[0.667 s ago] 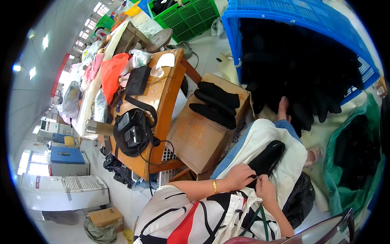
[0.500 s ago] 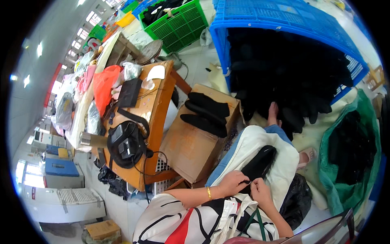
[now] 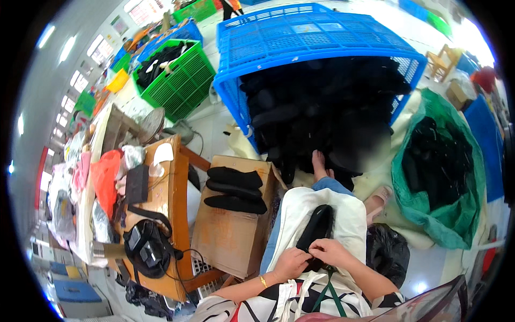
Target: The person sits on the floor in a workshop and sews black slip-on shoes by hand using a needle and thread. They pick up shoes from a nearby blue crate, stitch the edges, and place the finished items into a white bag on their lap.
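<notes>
A black shoe (image 3: 315,225) lies lengthwise on a white cloth (image 3: 351,214) spread over the person's lap, its toe pointing away from the body. The left hand (image 3: 292,263) and right hand (image 3: 328,252) meet at the shoe's near end. Their fingers are bent and drawn together, pinching the shoe at its edge, with the fingertips of the two hands almost touching. Whether something small sits between the fingertips is too hidden to tell. A gold bracelet (image 3: 263,281) circles the left wrist.

Left of the lap, three black shoes (image 3: 233,189) lie side by side on top of a cardboard box (image 3: 220,236). Beyond that box, to the left, a wooden table (image 3: 179,201) bears a black bag (image 3: 147,249) with a strap.

On the right, a black plastic bag (image 3: 387,252) is beside the person's leg, and farther right a green sack (image 3: 472,214) stands open with black items inside. Ahead, a large blue crate (image 3: 322,40) lies open toward the person, a dark heap (image 3: 322,102) filling it and spilling out near a bare foot (image 3: 318,162). A green crate (image 3: 185,86) stands to its left.
</notes>
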`<state>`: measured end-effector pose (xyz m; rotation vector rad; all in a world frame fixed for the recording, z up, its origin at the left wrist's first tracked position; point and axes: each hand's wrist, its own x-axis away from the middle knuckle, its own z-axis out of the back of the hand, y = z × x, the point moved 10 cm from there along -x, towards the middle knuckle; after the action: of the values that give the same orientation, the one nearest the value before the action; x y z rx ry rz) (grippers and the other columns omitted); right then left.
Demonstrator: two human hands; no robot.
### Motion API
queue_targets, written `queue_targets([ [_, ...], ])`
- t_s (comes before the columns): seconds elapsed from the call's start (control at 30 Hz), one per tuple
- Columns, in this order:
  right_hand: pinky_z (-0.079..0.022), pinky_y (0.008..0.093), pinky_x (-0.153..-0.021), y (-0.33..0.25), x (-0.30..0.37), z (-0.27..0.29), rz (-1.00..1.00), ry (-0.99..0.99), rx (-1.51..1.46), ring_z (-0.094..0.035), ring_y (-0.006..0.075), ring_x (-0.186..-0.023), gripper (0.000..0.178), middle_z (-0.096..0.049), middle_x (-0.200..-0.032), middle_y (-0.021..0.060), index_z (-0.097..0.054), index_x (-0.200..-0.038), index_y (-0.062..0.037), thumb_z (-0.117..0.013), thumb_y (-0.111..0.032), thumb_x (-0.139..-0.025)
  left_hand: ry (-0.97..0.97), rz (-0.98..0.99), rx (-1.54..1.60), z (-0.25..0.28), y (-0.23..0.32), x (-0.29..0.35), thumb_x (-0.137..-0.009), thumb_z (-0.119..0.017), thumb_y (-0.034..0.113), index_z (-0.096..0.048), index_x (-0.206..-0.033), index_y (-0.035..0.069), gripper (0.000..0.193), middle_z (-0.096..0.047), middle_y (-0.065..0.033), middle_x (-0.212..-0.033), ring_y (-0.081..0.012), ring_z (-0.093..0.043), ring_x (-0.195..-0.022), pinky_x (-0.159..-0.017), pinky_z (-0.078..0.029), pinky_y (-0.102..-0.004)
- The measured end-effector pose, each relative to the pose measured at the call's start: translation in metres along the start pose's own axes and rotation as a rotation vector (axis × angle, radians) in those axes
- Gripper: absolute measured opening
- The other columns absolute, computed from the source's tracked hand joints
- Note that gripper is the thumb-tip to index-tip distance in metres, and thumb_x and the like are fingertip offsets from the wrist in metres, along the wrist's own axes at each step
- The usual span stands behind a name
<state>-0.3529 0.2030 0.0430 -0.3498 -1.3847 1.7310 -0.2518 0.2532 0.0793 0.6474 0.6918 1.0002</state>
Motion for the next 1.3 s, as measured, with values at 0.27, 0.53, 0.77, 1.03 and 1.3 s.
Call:
queue_targets([
  [0.27,-0.05,0.0363,-0.066,0.026,-0.014,-0.023,0.006,-0.192,0.09,-0.065,0.0255,-0.074,0.022,-0.067,-0.084,0.0119,-0.065,-0.092,-0.0051,-0.061,-0.026,-0.091,0.007,-0.063,-0.049,-0.004,-0.001,0.003,-0.069,-0.071,0.003,-0.071,-0.094,0.007,0.026,-0.065,-0.0066,-0.085,-0.0282,-0.06,-0.078,-0.068,-0.048,-0.0384],
  [0.53,-0.049,0.0444,-0.066,-0.022,-0.007,-0.006,0.207,0.08,0.337,-0.062,0.0357,-0.079,0.021,-0.06,-0.083,0.0125,-0.061,-0.088,-0.0072,-0.057,-0.027,-0.092,-0.021,-0.074,-0.012,-0.009,-0.003,0.004,-0.07,-0.07,0.005,-0.069,-0.093,0.009,0.023,-0.065,-0.0074,-0.082,-0.0291,-0.061,-0.075,-0.067,-0.048,-0.0398],
  [0.77,-0.047,0.0331,-0.05,0.019,-0.028,0.008,-0.034,0.247,-0.325,-0.06,0.021,-0.058,0.02,-0.066,-0.084,0.0059,-0.056,-0.091,-0.007,-0.054,-0.026,-0.098,-0.011,0.006,0.039,-0.006,-0.006,-0.002,-0.074,-0.072,0.01,-0.071,-0.093,0.009,0.02,-0.066,-0.008,-0.081,-0.0298,-0.061,-0.074,-0.067,-0.047,-0.04],
  [1.03,-0.04,0.0225,-0.043,0.023,-0.014,-0.005,-0.212,0.101,-0.965,-0.049,0.0086,-0.049,0.024,-0.055,-0.065,0.0009,-0.049,-0.088,-0.0107,-0.05,-0.031,-0.103,-0.078,0.127,0.03,-0.013,-0.015,-0.009,-0.08,-0.074,0.016,-0.072,-0.094,0.009,0.015,-0.064,-0.0105,-0.074,-0.0289,-0.061,-0.07,-0.063,-0.048,-0.0377],
  [1.3,-0.025,0.0201,-0.038,-0.011,0.009,0.141,0.121,0.497,-1.543,-0.033,0.0046,-0.045,0.017,-0.035,-0.055,-0.0084,-0.054,-0.082,-0.0169,-0.061,-0.024,-0.095,-0.182,0.189,0.063,-0.014,-0.014,-0.013,-0.084,-0.07,0.018,-0.072,-0.092,0.006,0.015,-0.065,-0.0138,-0.077,-0.0325,-0.062,-0.072,-0.063,-0.048,-0.0408],
])
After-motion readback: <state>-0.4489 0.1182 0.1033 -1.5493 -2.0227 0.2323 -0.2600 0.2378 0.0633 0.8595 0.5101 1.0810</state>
